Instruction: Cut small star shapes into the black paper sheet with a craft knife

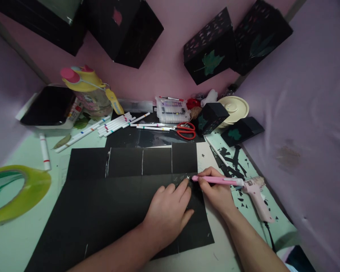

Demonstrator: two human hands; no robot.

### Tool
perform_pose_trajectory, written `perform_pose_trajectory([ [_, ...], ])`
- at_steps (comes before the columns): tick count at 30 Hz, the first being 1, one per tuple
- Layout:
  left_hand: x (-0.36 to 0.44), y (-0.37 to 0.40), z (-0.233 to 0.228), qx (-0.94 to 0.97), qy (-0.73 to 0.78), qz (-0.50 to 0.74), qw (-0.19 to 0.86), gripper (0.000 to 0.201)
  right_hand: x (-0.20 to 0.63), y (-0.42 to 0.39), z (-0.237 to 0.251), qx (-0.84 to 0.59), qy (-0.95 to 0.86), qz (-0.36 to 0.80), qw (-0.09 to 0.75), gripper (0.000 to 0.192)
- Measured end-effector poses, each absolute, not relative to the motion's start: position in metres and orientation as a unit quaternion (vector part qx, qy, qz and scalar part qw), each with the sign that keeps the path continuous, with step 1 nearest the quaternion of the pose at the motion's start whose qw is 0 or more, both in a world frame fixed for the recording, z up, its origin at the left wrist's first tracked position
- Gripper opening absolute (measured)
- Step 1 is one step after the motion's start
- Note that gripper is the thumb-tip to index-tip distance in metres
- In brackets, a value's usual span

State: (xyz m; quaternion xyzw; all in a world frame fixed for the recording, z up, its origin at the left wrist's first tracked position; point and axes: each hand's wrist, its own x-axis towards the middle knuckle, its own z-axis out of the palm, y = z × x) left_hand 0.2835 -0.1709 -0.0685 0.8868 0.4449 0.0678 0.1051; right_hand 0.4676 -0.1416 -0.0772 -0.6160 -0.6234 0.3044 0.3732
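Observation:
A large sheet of black card (110, 211) lies across the table, with folded panels and white lines along its far edge. My left hand (170, 209) lies flat on the card, fingers stretched forward and thumb out to the side. Held in the fingers of my right hand (217, 190) is a slim pink craft knife (215, 180), its tip down at the card just right of my left fingertips. Beside that tip, a small white star shape shows in the card, and faint star outlines sit to its left. The blade itself is too small to make out.
A pink glue gun (259, 200) and black paper scraps (235, 160) lie on the right. Beyond the card are red-handled scissors (186, 131), white markers (116, 124) and a yellow water bottle (92, 94). Green tape (36, 189) lies left; black boxes (209, 49) hang above.

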Motion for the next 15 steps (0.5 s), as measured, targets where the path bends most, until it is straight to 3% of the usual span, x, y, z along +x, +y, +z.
perform_pose_trajectory([
  [6,0.2837,-0.171,-0.069,0.886,0.446,0.073,0.102,0.042,0.4706,-0.1421,-0.0789,-0.606,-0.621,0.289,0.404,0.009],
  [15,0.2832,-0.1707,-0.0696,0.888,0.443,0.07,0.097,0.043,0.4675,-0.1414,-0.0759,-0.606,-0.641,0.29,0.371,0.011],
])
